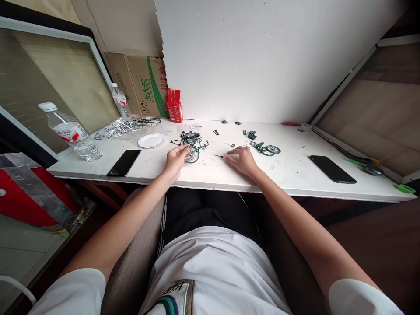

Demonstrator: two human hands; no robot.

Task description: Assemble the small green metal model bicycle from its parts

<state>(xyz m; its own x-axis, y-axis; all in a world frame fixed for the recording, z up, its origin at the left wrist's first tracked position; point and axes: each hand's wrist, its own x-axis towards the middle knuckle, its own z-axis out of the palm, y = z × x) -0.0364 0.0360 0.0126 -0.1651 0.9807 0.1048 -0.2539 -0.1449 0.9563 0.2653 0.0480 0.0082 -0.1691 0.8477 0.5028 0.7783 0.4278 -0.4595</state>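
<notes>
Evidently, in the head view, the left hand [175,162] has its grip pinched on a small green wheel [192,156], just above or on the bench [210,176], near the front edge. The right hand [243,160] has its fingertips at one end of a thin dark rod [218,156]; I cannot tell whether that grip is clenched on it or merely touching.

The wheel looks fine-spoked, so too hard a squeeze could bend it — and as the pinch bears on one side, a slip might let it tip over. Beside the left fingertips lies a tangle of dark parts [190,137]; a sideways pull could snag the wheel on them and drag several along. The rod is slim enough to roll off if the right fingertips lose it. Just beyond the right hand sits a tiny round bit [232,145], easily knocked by a knuckle and lost. Off to the right of that hand, a second bike piece [259,148] lies close enough for a careless wrist to sweep it aside.
</notes>
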